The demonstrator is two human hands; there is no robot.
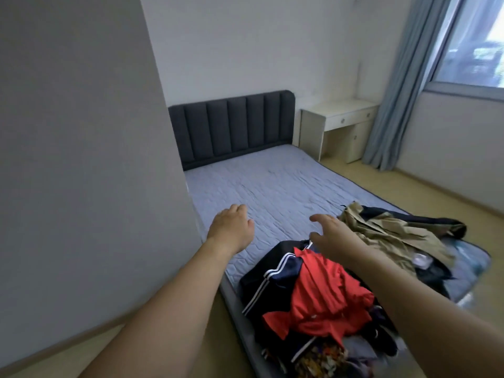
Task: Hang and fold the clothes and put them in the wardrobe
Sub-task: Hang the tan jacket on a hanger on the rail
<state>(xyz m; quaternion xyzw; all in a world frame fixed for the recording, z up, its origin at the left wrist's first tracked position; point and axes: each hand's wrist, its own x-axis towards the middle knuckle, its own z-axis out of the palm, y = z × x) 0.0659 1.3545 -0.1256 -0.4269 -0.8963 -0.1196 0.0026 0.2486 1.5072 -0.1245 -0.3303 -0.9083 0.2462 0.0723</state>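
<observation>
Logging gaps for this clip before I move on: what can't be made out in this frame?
- Head view: the wardrobe is not in frame; only a plain grey panel fills the left.
- Patterned garments at the bottom are blurred and cut by the edge.
- What lies under the red garment and the dark white-striped jacket is buried.
- The right hand covers part of the khaki garment.
- The left hand: fingertips foreshortened.

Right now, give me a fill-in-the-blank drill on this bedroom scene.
1. Both hands, left and right, hold ____.
2. The red shirt lies on a dark jacket with ____ stripes.
3. The clothes are piled on the ____.
4. The curtain hangs beside the ____.

Missing: nothing; white; bed; window
</observation>
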